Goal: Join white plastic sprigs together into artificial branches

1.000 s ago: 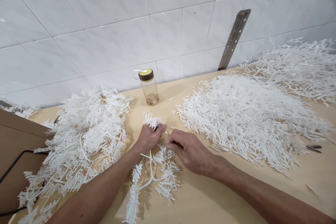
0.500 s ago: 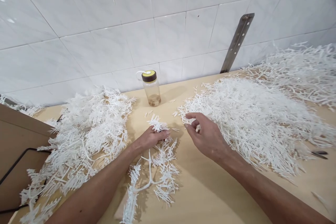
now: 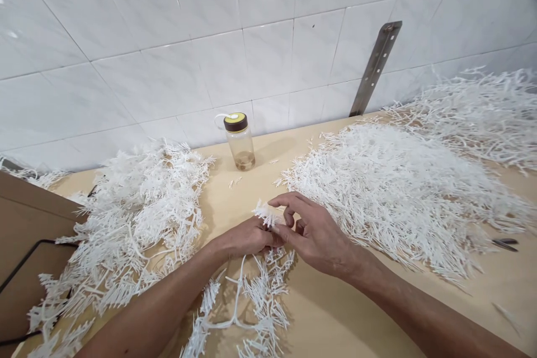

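Note:
A branched white plastic stem (image 3: 237, 296) with feathery tufts lies on the table below my hands. My left hand (image 3: 251, 238) is closed around part of this stem. A small white tuft (image 3: 265, 213) stands up beyond its fingers. At that tuft is my right hand (image 3: 312, 229), its thumb and index finger apart on either side and the other fingers curled. The thumb tip is at the tuft's lower edge; whether it presses on the tuft I cannot tell.
White tufted branches (image 3: 142, 218) heap up on the left, beside a brown cardboard box (image 3: 33, 251). Loose white sprigs (image 3: 403, 190) form a wide pile on the right, near a small dark tool (image 3: 505, 244). A clear bottle (image 3: 241, 145) stands behind, and a metal bracket (image 3: 375, 70) rests against the tiled wall.
My right hand has moved left from the pile's edge to the tuft at my left hand. My left hand has turned and come slightly nearer, and the branched stem has shifted down with it.

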`<state>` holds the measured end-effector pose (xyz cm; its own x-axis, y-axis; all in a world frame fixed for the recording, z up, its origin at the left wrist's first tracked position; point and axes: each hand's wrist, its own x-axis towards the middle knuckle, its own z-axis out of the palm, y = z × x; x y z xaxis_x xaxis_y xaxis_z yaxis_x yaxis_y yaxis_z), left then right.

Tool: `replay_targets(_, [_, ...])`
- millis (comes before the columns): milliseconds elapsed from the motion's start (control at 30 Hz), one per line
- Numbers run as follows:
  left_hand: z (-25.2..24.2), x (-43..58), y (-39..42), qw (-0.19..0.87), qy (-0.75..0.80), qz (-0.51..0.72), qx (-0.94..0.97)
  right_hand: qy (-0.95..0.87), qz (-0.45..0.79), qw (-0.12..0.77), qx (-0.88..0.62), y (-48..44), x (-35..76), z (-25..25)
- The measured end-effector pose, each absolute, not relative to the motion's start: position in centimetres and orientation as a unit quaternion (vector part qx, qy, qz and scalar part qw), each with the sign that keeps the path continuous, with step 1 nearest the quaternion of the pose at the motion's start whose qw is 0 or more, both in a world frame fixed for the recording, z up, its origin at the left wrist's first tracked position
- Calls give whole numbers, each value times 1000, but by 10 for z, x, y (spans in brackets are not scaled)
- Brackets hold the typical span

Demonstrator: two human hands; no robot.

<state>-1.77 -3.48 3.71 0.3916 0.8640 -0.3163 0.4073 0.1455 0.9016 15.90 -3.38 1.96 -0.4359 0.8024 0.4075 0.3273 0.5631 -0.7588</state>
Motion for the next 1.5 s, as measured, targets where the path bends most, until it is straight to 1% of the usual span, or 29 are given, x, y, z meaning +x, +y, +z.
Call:
replay_targets(100, [38,-19,-35,583,502,130,625,-790,272,416,-359,-34,157,19])
replay_targets(133, [39,-20,-36,573,507,127,631,-790,262,419,-363,-33,157,19])
replay_targets(267, [39,-17,-36,538,501,138,664,-800,243,406,-368,-34,154,19])
replay_targets(400, [34,-15,-35,535,452,177,691,-831,241,388,-317,-35,153,20])
replay_targets(533, [31,-18,-36,535,440,185,697,-799,244,428,-345,-34,153,20])
replay_targets(600, [32,-19,-37,547,450,175,683,-764,269,440,-388,-32,154,20])
replay_targets(667, [34,-19,-36,571,446,178,666,-728,310,433,-431,-30,157,20])
replay_targets(833, [26,-21,-30,597,421,257,633,-674,387,410,-478,-22,162,19])
replay_targets(967, [16,-25,-25,627,401,298,598,-658,405,418,-478,-18,163,16])
replay_targets(1167, [22,-29,-22,682,387,338,520,-659,409,419,-472,-19,163,16])
replay_targets(1333, [20,-29,-21,652,435,326,529,-664,433,390,-468,-21,162,18])
replay_targets(1500, [18,-28,-22,637,452,328,531,-624,512,354,-472,-19,164,16])
